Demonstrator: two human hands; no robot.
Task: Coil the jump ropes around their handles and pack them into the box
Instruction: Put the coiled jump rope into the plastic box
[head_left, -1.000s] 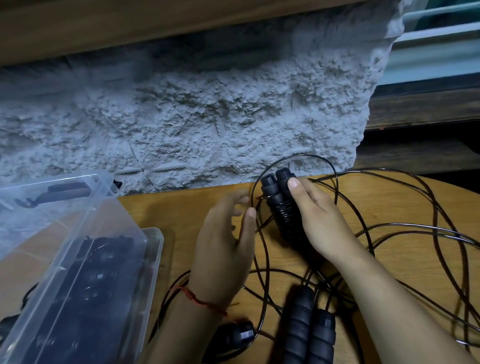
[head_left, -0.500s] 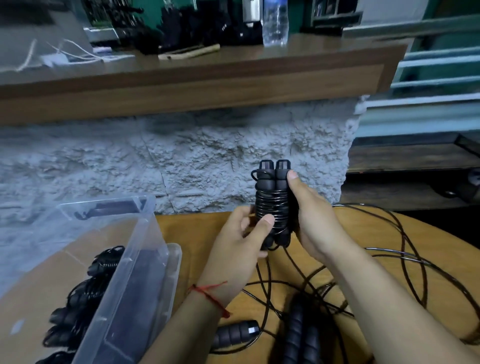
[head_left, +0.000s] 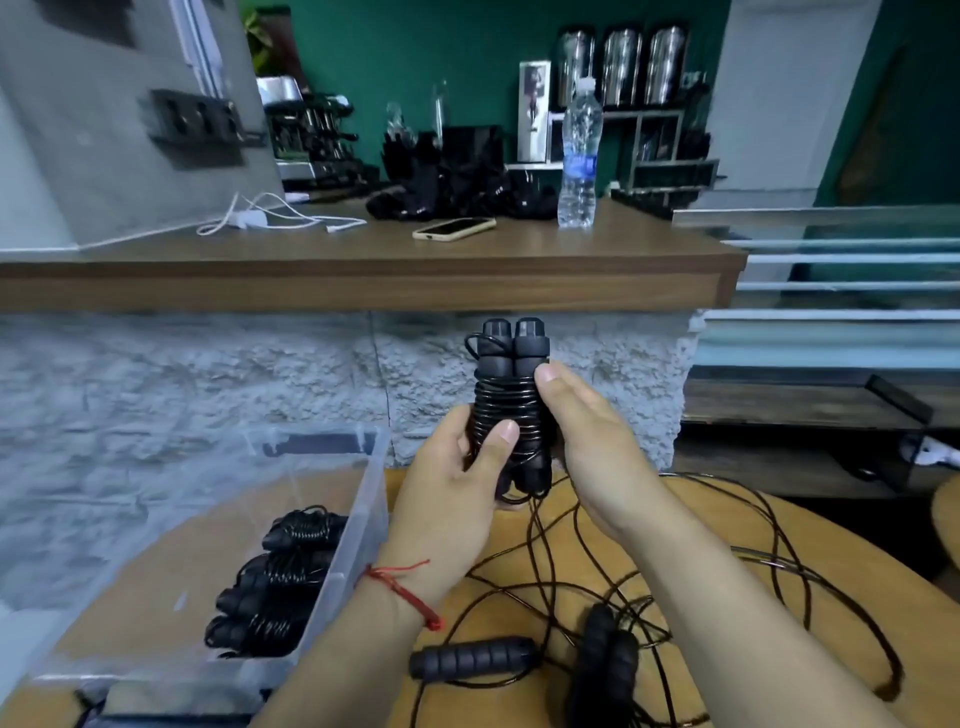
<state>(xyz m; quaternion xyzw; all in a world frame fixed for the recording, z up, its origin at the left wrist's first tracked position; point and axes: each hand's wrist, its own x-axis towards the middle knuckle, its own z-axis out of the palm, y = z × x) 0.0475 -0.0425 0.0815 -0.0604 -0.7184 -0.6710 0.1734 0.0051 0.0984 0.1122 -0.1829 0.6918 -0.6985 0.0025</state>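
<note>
A black jump rope bundle (head_left: 511, 384), two handles side by side with cord coiled round them, is held upright above the round wooden table (head_left: 779, 561). My left hand (head_left: 457, 473) grips its lower part, thumb across the coils. My right hand (head_left: 587, 431) holds its right side, thumb on the upper handle. A clear plastic box (head_left: 358, 525) at the left holds several coiled black ropes (head_left: 280, 577). Loose black cords (head_left: 587, 566) trail over the table, with a single handle (head_left: 470, 657) and a pair of handles (head_left: 602, 660) near the front.
A wooden counter (head_left: 363, 270) on a rough grey wall (head_left: 208, 374) rises behind the table. On it stand a water bottle (head_left: 577, 156), a phone (head_left: 454, 227), a white cable (head_left: 275, 218) and black items. Dark shelves (head_left: 800, 410) lie at the right.
Both hands lifted the coiled handles off the table and stood them upright. The loose loop at the top is now wound tight. The camera tilted up, showing the counter.
</note>
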